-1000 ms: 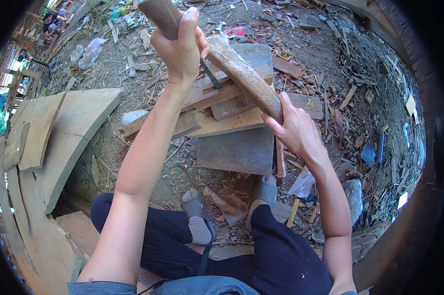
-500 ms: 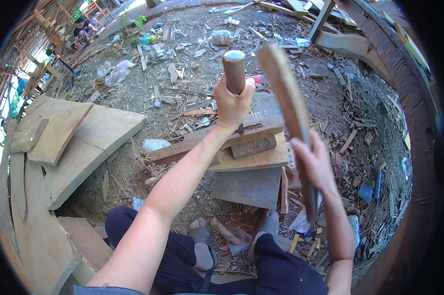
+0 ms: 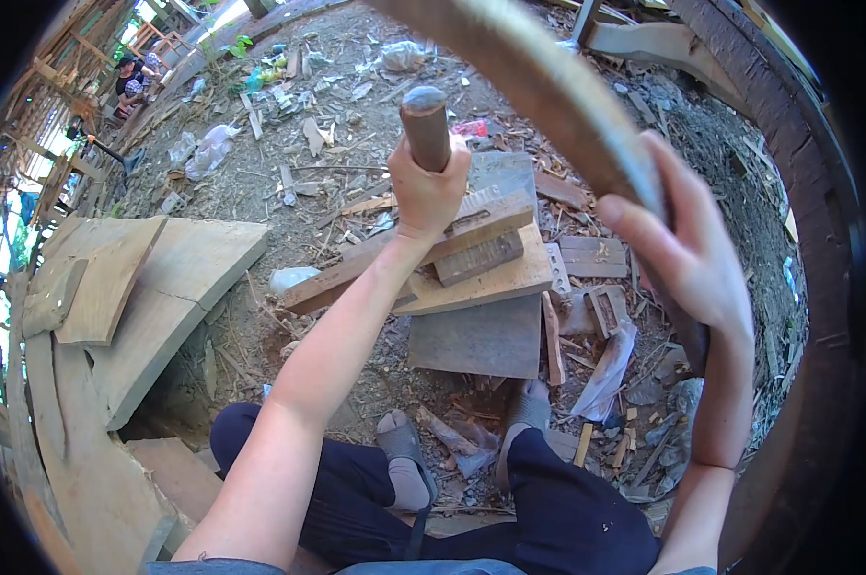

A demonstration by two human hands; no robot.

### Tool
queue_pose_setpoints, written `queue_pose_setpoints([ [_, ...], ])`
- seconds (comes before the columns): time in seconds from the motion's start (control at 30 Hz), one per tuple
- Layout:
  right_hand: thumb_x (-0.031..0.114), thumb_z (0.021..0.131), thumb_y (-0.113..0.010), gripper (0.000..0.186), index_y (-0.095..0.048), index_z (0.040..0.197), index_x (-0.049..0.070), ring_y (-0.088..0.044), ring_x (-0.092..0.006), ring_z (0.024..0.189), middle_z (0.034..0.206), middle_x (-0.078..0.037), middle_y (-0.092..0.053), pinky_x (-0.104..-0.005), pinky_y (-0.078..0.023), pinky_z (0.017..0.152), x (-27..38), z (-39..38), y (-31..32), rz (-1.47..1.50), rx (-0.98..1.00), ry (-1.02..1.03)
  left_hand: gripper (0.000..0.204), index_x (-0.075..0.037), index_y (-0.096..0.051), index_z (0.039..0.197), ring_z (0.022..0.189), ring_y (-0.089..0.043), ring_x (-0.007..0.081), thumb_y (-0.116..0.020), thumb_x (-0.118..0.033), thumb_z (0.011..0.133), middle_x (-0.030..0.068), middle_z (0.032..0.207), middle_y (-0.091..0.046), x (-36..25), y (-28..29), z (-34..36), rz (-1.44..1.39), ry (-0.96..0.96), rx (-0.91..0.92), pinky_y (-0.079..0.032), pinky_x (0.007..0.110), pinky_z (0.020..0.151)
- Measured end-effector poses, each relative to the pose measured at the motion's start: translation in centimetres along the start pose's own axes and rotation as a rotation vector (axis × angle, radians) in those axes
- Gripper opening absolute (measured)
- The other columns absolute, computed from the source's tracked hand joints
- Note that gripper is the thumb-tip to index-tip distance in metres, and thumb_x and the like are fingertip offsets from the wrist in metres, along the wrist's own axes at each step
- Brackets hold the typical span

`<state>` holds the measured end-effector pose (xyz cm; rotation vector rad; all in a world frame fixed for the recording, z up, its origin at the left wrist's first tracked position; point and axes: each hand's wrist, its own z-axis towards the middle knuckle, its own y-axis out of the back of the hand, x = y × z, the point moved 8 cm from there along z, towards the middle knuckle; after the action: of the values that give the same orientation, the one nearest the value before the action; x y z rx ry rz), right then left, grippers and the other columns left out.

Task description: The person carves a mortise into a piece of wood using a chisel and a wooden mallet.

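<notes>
My left hand (image 3: 421, 196) is closed around the thick wooden handle of a chisel (image 3: 426, 134), which stands nearly upright. Its blade is hidden behind the hand, over a long wooden bar (image 3: 498, 218) with a slot cut in its top. In my right hand (image 3: 696, 254) is a long, curved wooden club (image 3: 548, 77), raised to the right of the chisel and blurred at its far end. The club and the chisel handle are apart. Beneath the bar sit a short wood block (image 3: 481, 261) and a pale board (image 3: 524, 285), propped above a grey slab (image 3: 476, 340).
Large cut planks (image 3: 184, 264) are stacked on the left. Wood offcuts (image 3: 593, 257), a perforated brick (image 3: 556, 266) and plastic sheeting (image 3: 610, 374) lie right of the work. A dark curved beam (image 3: 787, 144) borders the right side. Another person (image 3: 131, 84) sits far off at upper left.
My right hand has risen with the club, swinging it up and to the right. My left hand still grips the chisel over the bar. The view has shifted slightly.
</notes>
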<state>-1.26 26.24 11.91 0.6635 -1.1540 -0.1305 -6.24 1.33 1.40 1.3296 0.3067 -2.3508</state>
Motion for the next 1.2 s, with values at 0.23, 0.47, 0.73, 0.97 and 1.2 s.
queue_pose_setpoints([
  [0.23, 0.032, 0.089, -0.065, 0.058, -0.054, 0.132, -0.005, -0.056, -0.0083, 0.058, 0.085, -0.008, -0.064, -0.0202, -0.04, 0.049, 5.8, -1.3, 2.1, -0.096, -0.395, 0.321, 0.019, -0.004, -0.064, 0.09, 0.064, -0.066, 0.0243, -0.069, -0.009, 0.072, 0.0122, 0.073, -0.065, -4.0, -3.2, -1.3, 0.219, -0.302, 0.136, -0.052, 0.036, 0.064],
  [0.47, 0.036, 0.087, -0.067, 0.063, -0.051, 0.132, -0.005, -0.061, -0.0177, 0.069, 0.092, -0.011, -0.065, -0.0323, -0.048, 0.064, 1.0, -2.2, 1.1, -0.104, -0.148, -0.035, 0.017, -0.003, -0.062, 0.088, 0.064, -0.066, 0.0303, -0.069, -0.008, 0.073, 0.0143, 0.07, -0.063, -2.6, -1.8, -1.1, 0.243, -0.25, 0.105, -0.051, 0.038, 0.063],
  [0.73, 0.036, 0.086, -0.07, 0.064, -0.053, 0.133, -0.003, -0.064, -0.0183, 0.066, 0.091, -0.011, -0.067, -0.0263, -0.046, 0.054, 0.1, -1.9, -1.9, -0.24, 0.069, -0.072, 0.016, -0.003, -0.063, 0.089, 0.066, -0.067, 0.0273, -0.068, -0.009, 0.075, 0.0131, 0.071, -0.065, -3.3, -1.8, -0.4, 0.205, -0.299, 0.124, -0.052, 0.036, 0.065],
  [0.97, 0.041, 0.089, -0.067, 0.054, -0.054, 0.119, -0.001, -0.058, -0.0136, 0.073, 0.084, -0.007, -0.062, -0.0303, -0.048, 0.064, -4.9, -1.5, -3.2, 0.259, -0.166, -0.125, 0.014, -0.002, -0.062, 0.086, 0.064, -0.066, 0.0229, -0.068, -0.01, 0.076, 0.0126, 0.07, -0.065, -2.3, -2.7, -0.6, 0.21, -0.14, 0.162, -0.051, 0.035, 0.063],
  [1.2, 0.044, 0.089, -0.061, 0.062, -0.045, 0.13, 0.001, -0.068, -0.0446, 0.092, 0.094, -0.029, -0.068, -0.0529, -0.052, 0.081, -13.8, -1.0, -12.0, -0.365, 0.235, -0.296, 0.018, -0.007, -0.058, 0.068, 0.049, -0.052, 0.0052, -0.068, -0.008, 0.083, -0.0026, 0.057, -0.057, -1.1, -3.1, 1.0, 0.125, -0.124, 0.204, -0.039, 0.025, 0.046],
])
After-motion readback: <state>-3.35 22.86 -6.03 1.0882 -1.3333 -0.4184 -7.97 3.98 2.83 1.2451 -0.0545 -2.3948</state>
